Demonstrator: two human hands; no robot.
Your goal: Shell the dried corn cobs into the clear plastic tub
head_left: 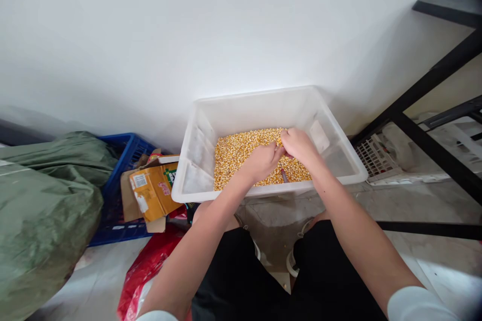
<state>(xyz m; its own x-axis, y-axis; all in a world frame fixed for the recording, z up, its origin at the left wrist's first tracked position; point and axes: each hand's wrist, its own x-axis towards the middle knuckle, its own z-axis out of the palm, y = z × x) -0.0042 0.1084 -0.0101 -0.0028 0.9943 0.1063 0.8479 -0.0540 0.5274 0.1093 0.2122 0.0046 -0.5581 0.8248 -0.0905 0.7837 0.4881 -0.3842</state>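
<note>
Yellow corn kernels (235,155) cover the bottom of a translucent plastic tub (248,113) in front of you, as the head view shows. Both your hands are inside it, low over the grain and close together toward its right side. Your left hand (262,160) reaches in from the near edge, its fingers bent and bunched; your right hand (298,144) comes in from the right, fingers curled inward and meeting the left ones — you cannot tell from here whether anything is pinched between them. Just below your hands, a slim reddish-and-grey stick (284,175) lies on the kernels near the front wall. A pale patch (319,135) shows on the tub's right wall.

To your left, an orange printed carton (154,193) sits beside the tub, next to a blue crate (115,200) and a bulky green sheet (48,210). Red plastic (150,266) lies below the carton, partly behind your left forearm. Over on your right — a black frame (399,95), with a white basket (374,155) near its foot.
</note>
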